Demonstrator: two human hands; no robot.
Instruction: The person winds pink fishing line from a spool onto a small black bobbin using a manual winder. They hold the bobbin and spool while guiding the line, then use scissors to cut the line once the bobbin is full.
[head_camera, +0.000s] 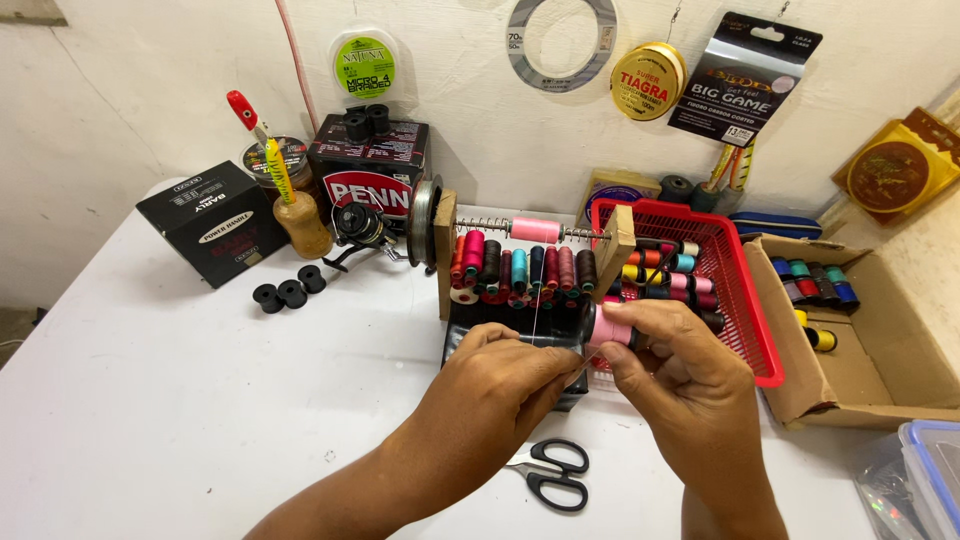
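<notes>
Head view: white counter (150, 400) against a white wall (120, 90) hung with line packets.
Right hand (680, 385): grip closed around a pink spool (612, 327).
Left hand (500, 385): fingertips pinched on thin thread, just left of the spool.
Counter: black scissors (552, 474) below the hands, red basket (735, 290) and cardboard box (860, 360) at right.

On a worktop (150, 400), a wooden winding frame (445, 250) stands at centre with a spool (536, 230) on its rod and a row of thread spools (520, 268) beneath. Two hands meet just before the frame: the left hand (500, 375) beside the right hand (680, 375), which holds a small spool (612, 327). Scissors (552, 475) lie between the forearms, nearer the camera. A basket (745, 300) of spools sits right of the frame, a cardboard box (870, 370) farther right. Left of the frame rest a fishing reel (362, 228), two boxes (212, 222) and three loose bobbins (290, 290). Packets of line (745, 78) hang on the wall behind.
</notes>
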